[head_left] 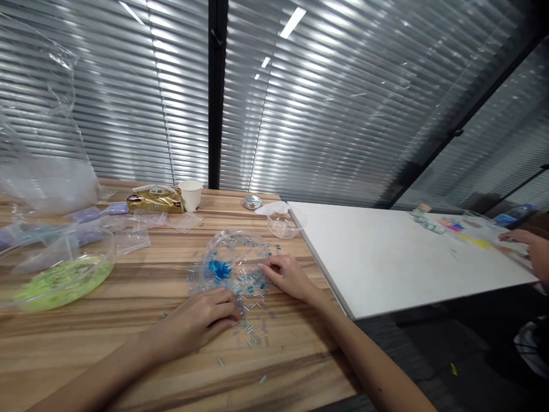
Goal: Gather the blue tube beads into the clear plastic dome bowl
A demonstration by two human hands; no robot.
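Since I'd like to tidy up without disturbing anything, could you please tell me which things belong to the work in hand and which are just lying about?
Seemingly in use, near the left hand and right hand:
clear round container
blue pieces
scattered small tubes

Apparently just lying about:
paper cup
gold packet
purple packet

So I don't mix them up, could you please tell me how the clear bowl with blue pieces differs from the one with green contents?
The bowl with blue pieces looks smaller than the bowl with green contents. The first is beside the right hand; the second stands farther left. Both are clear and round.
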